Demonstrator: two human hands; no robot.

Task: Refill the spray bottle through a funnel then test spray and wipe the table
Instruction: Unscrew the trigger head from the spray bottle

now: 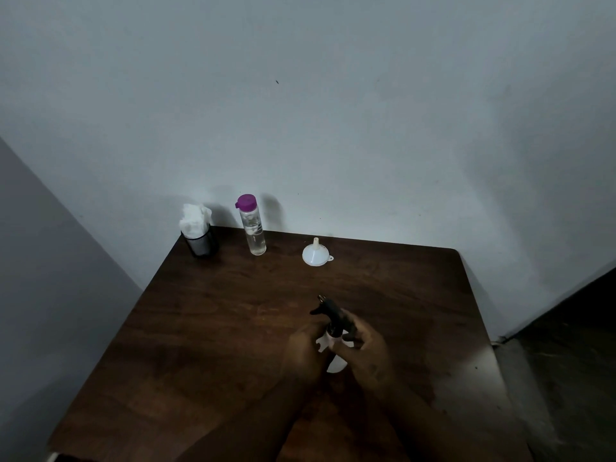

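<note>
A: Position of the hands?

B: Both low over the middle of the dark brown wooden tabletop (206, 328), forearms entering from the bottom edge. Left hand (305, 351) curled around the left side of the small white plastic spray bottle with black trigger head (333, 320), fingers closed on its body. Right hand (366, 348) wrapped from the right side, fingers bent near the black head and neck.

A: Bottle standing or lifted?

B: Held between the two hands, tilted a little, nozzle pointing away and to the left. Touching the tabletop or not: cannot tell, bottom hidden by the hands.

A: And the other things?

B: White plastic funnel (315, 253) lying near the far edge, wide mouth toward the camera, spout pointing to the wall, well apart from the hands. Clear tall plastic bottle with purple cap (252, 228) upright to the left of the funnel, clear liquid inside, cap on. Black mesh cup holding white crumpled tissues (197, 233) at the far left corner, just beside the clear bottle.
</note>
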